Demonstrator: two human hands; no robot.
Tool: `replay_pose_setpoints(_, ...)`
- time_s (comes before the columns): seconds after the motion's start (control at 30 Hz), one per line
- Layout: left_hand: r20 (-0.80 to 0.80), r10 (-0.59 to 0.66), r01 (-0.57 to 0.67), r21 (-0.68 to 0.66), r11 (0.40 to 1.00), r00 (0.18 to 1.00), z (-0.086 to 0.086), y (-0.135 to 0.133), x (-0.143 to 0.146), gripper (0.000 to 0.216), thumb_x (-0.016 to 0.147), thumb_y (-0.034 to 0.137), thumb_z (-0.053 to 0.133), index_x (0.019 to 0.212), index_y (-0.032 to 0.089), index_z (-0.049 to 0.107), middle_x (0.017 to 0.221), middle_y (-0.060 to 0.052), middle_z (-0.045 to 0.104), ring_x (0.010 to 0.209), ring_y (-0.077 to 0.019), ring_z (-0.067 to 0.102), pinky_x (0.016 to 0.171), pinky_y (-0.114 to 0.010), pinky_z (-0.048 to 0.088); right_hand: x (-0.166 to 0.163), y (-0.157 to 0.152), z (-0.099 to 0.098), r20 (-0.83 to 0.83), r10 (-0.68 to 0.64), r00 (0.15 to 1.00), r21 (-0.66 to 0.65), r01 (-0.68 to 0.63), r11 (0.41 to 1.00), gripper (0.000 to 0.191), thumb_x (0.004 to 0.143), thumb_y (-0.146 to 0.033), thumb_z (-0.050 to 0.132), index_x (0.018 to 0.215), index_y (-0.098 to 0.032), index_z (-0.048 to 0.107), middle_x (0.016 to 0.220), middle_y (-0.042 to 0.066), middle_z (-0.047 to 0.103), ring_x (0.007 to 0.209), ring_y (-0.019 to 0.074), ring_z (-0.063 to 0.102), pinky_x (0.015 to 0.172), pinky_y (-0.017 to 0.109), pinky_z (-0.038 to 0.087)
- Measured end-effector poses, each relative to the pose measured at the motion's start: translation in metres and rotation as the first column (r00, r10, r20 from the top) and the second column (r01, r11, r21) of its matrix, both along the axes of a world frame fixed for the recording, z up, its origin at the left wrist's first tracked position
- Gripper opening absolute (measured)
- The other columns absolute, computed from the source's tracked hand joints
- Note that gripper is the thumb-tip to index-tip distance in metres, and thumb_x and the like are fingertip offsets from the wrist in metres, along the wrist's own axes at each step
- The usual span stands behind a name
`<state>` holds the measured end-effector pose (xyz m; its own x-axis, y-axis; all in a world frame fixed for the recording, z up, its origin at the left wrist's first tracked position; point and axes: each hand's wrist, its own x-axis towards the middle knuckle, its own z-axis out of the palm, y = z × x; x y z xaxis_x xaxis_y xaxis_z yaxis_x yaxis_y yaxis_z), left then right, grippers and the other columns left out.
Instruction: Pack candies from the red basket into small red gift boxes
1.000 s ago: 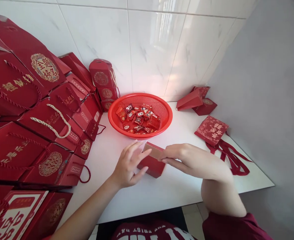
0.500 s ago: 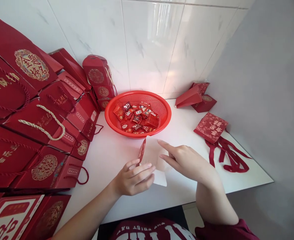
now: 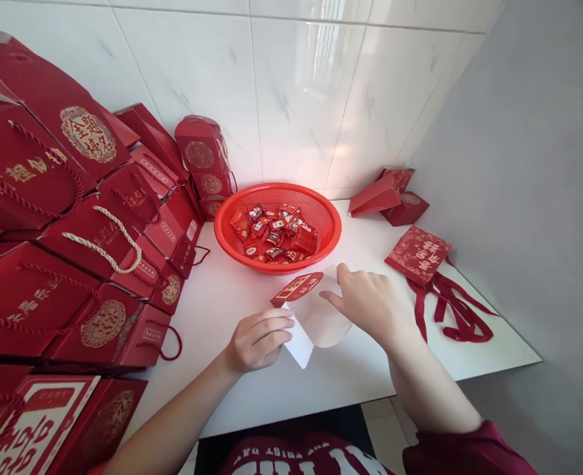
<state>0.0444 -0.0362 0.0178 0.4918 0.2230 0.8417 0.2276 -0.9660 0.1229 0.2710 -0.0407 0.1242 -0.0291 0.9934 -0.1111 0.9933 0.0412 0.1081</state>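
Over the table, my left hand (image 3: 259,340) grips a partly unfolded red candy box (image 3: 300,287) of thin card. Gold print covers its outer face. A white flap (image 3: 298,340) juts down beside my left fingers, and a pale, blurred panel (image 3: 325,322) spreads to the right. At that panel's right side is my right hand (image 3: 370,300), its thumb and forefinger apart and the thumb over the card. Its other fingers are partly hidden. Behind the box stands a red plastic basket (image 3: 222,241) with several wrapped candies (image 3: 276,231) inside.
Stacked red gift boxes (image 3: 83,237) with rope handles fill the left side. Folded red boxes (image 3: 390,191) lie at the back right, near a flat patterned box (image 3: 420,254) and dark red ribbons (image 3: 462,316). A tiled wall (image 3: 306,99) closes the back.
The box has turned so its red printed face and white flap show more. My right hand has shifted slightly right, its forefinger more bent. The view has tilted slightly.
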Motion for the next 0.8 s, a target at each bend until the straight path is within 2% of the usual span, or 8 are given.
replay_pose_setpoints(0.1,0.038,-0.024,0.027,-0.082,0.996,0.999,0.003,0.001,-0.002,0.021,0.085,0.006,0.046,0.091,0.019,0.062,0.089,-0.007,0.072,0.097,-0.0207,0.071,0.077,-0.035,0.062,-0.001,0.016,-0.011,-0.034,0.027,0.999,-0.106,-0.030,0.994,0.042,0.093,-0.049,0.053,0.095,-0.011,0.069,0.087,0.020,0.071,0.081,0.0324,0.070,0.063,0.034,0.045)
replay_pose_setpoints(0.2,0.031,-0.048,0.053,-0.223,0.973,0.998,0.011,0.004,-0.008,0.025,0.088,0.013,0.038,0.088,0.020,0.062,0.086,-0.007,0.072,0.090,-0.0211,0.069,0.077,-0.039,0.057,0.002,0.030,-0.030,-0.134,0.115,0.984,-0.189,-0.140,0.972,0.041,0.096,-0.040,0.043,0.089,-0.012,0.072,0.092,0.020,0.072,0.084,0.0322,0.069,0.068,0.036,0.045)
replay_pose_setpoints(0.3,-0.044,0.009,-0.024,-0.363,0.932,0.999,0.018,0.012,-0.016,0.027,0.089,0.020,0.037,0.084,0.020,0.063,0.082,-0.006,0.071,0.083,-0.0207,0.067,0.087,-0.044,0.049,0.005,0.037,-0.046,-0.239,0.192,0.952,-0.226,-0.247,0.942,0.044,0.097,-0.034,0.035,0.085,-0.014,0.073,0.090,0.016,0.072,0.082,0.0275,0.068,0.067,0.033,0.043)
replay_pose_setpoints(0.37,-0.089,0.053,-0.085,-0.402,0.912,0.995,0.019,0.019,-0.023,0.024,0.088,0.019,0.041,0.083,0.020,0.065,0.081,-0.005,0.071,0.080,-0.0194,0.066,0.090,-0.043,0.046,0.007,0.040,-0.053,-0.315,0.213,0.925,-0.253,-0.298,0.921,0.046,0.097,-0.035,0.034,0.082,-0.015,0.072,0.087,0.014,0.072,0.076,0.0236,0.066,0.062,0.030,0.040)
replay_pose_setpoints(0.43,-0.128,0.038,-0.089,-0.419,0.904,0.991,0.019,0.025,-0.028,0.024,0.084,0.015,0.044,0.086,0.021,0.067,0.088,-0.004,0.072,0.083,-0.0187,0.066,0.087,-0.039,0.047,0.009,0.041,-0.057,-0.390,0.203,0.898,-0.272,-0.323,0.906,0.047,0.097,-0.037,0.033,0.077,-0.015,0.070,0.081,0.011,0.070,0.067,0.0192,0.062,0.057,0.028,0.036)
replay_pose_setpoints(0.53,-0.200,-0.031,-0.058,-0.422,0.905,0.979,0.019,0.030,-0.032,0.036,0.076,0.009,0.046,0.099,0.022,0.069,0.101,-0.005,0.072,0.091,-0.0199,0.064,0.082,-0.036,0.049,0.011,0.042,-0.062,-0.490,0.160,0.857,-0.284,-0.330,0.900,0.049,0.096,-0.040,0.032,0.068,-0.015,0.063,0.070,0.007,0.064,0.057,0.0146,0.053,0.052,0.026,0.032)
replay_pose_setpoints(0.63,-0.326,-0.016,-0.115,-0.378,0.919,0.945,0.021,0.030,-0.031,0.048,0.069,0.005,0.048,0.108,0.024,0.067,0.105,-0.004,0.072,0.094,-0.0218,0.061,0.085,-0.038,0.049,0.014,0.043,-0.069,-0.575,0.119,0.810,-0.288,-0.336,0.897,0.047,0.094,-0.042,0.033,0.062,-0.016,0.054,0.062,0.002,0.053,0.055,0.0121,0.046,0.051,0.025,0.031)
replay_pose_setpoints(0.8,-0.371,0.107,-0.196,-0.211,0.958,0.923,0.014,0.022,-0.019,0.028,0.071,0.002,0.050,0.088,0.022,0.063,0.087,-0.002,0.071,0.085,-0.0199,0.060,0.096,-0.044,0.042,0.015,0.045,-0.081,-0.694,0.056,0.718,-0.282,-0.343,0.896,0.050,0.093,-0.053,0.037,0.057,-0.018,0.040,0.055,-0.002,0.038,0.052,0.0097,0.034,0.049,0.024,0.025)
